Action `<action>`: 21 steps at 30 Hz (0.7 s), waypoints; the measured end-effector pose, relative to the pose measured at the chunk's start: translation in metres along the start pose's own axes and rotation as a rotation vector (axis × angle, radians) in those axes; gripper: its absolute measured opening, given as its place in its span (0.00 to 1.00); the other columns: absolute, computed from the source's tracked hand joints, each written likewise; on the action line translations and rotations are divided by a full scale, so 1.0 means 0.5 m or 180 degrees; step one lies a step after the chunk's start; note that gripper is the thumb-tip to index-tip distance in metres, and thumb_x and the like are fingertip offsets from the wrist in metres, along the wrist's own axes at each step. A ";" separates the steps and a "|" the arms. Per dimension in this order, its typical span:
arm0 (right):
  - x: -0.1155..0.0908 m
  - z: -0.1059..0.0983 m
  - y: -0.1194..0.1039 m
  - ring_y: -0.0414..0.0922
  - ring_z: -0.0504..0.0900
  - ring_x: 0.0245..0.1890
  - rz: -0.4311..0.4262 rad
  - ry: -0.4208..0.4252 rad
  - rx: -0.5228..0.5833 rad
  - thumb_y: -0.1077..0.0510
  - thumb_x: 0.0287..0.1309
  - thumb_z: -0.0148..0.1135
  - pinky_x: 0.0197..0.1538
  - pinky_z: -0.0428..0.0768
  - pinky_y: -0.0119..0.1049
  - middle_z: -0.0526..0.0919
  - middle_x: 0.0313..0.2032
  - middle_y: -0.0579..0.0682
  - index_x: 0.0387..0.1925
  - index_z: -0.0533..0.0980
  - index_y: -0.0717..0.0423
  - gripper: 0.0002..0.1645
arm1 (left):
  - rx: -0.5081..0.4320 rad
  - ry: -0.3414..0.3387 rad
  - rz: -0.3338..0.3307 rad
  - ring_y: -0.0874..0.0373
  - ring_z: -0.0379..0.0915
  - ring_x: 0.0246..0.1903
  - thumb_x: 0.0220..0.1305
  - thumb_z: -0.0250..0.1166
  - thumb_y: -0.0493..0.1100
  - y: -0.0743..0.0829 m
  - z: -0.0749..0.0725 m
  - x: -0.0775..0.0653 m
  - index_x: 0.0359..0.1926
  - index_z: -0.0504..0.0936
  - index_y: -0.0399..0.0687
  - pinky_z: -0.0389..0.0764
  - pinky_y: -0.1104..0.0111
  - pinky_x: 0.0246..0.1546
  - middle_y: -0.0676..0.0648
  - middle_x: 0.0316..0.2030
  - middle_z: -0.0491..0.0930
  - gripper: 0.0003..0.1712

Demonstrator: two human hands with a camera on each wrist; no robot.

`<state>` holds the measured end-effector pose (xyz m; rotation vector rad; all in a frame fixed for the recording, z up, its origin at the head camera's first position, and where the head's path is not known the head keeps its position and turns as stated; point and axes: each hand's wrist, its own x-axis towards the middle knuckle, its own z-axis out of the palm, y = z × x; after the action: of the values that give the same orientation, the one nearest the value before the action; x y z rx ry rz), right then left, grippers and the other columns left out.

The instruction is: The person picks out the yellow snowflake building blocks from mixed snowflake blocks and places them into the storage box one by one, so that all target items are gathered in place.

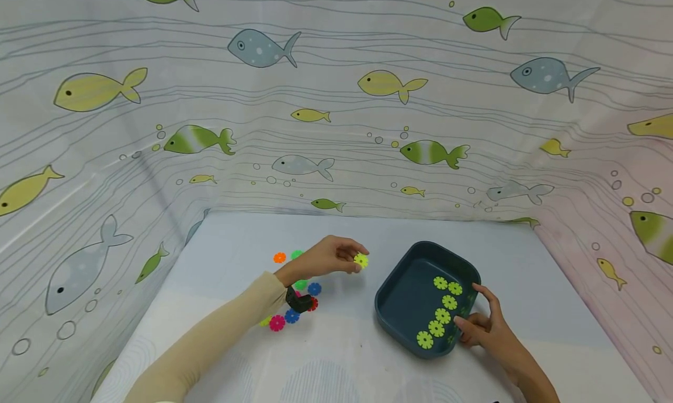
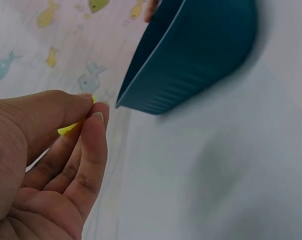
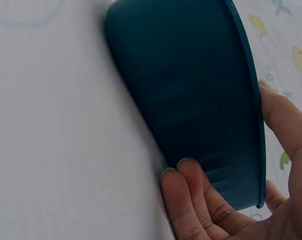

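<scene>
My left hand (image 1: 336, 256) pinches a yellow notched plastic disc (image 1: 361, 261) between thumb and fingertips, above the table and left of a dark teal tray. In the left wrist view only slivers of that yellow disc (image 2: 68, 129) show behind the fingers. The tray (image 1: 402, 315) has a raised rim and rounded corners. Several yellow notched discs (image 1: 443, 316) lie along its right side in an uneven row. At the tray's right edge my right hand (image 1: 486, 327) grips the wall, thumb over the rim. From the right wrist view, fingers (image 3: 178, 195) press against the tray's outer wall (image 3: 190, 100).
Under and around the left forearm lie several loose discs: orange (image 1: 280, 257), green (image 1: 297, 254), blue (image 1: 314, 289), pink (image 1: 277, 323) and red ones. The white table (image 1: 336, 350) is bounded by a fish-print curtain (image 1: 336, 87) at the back and both sides.
</scene>
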<state>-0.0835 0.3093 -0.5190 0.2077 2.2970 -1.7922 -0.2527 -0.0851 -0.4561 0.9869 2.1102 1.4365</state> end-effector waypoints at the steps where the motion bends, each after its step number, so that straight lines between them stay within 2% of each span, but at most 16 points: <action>1: 0.000 0.001 -0.001 0.56 0.84 0.37 0.0006 0.0007 0.0004 0.53 0.71 0.64 0.43 0.85 0.45 0.81 0.40 0.59 0.77 0.31 0.27 0.57 | -0.0032 -0.0020 0.0008 0.51 0.83 0.45 0.65 0.74 0.41 0.001 0.003 0.004 0.57 0.85 0.54 0.84 0.61 0.49 0.48 0.46 0.85 0.20; 9: -0.002 0.002 -0.003 0.56 0.83 0.37 0.0013 0.0005 0.0003 0.53 0.72 0.64 0.42 0.85 0.45 0.81 0.40 0.60 0.77 0.30 0.28 0.57 | -0.0111 -0.0166 0.0120 0.52 0.83 0.44 0.65 0.74 0.40 0.009 0.024 0.029 0.57 0.85 0.53 0.85 0.61 0.49 0.49 0.47 0.86 0.19; 13: -0.002 0.000 -0.001 0.56 0.83 0.37 -0.0005 0.0003 0.0015 0.53 0.72 0.64 0.42 0.85 0.45 0.81 0.40 0.60 0.77 0.31 0.28 0.57 | -0.0111 -0.0224 0.0141 0.48 0.83 0.43 0.65 0.73 0.39 0.016 0.034 0.040 0.57 0.85 0.52 0.85 0.61 0.47 0.49 0.45 0.86 0.19; 21: -0.002 0.000 0.001 0.57 0.84 0.37 0.0020 0.0016 0.0011 0.52 0.71 0.65 0.43 0.85 0.46 0.81 0.40 0.60 0.77 0.31 0.27 0.58 | -0.0192 -0.0396 0.0239 0.33 0.82 0.44 0.66 0.72 0.37 0.029 0.058 0.059 0.58 0.84 0.48 0.83 0.44 0.49 0.47 0.42 0.86 0.20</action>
<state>-0.0824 0.3094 -0.5191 0.2199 2.2941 -1.7949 -0.2485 -0.0416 -0.4523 1.1130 1.9492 1.4266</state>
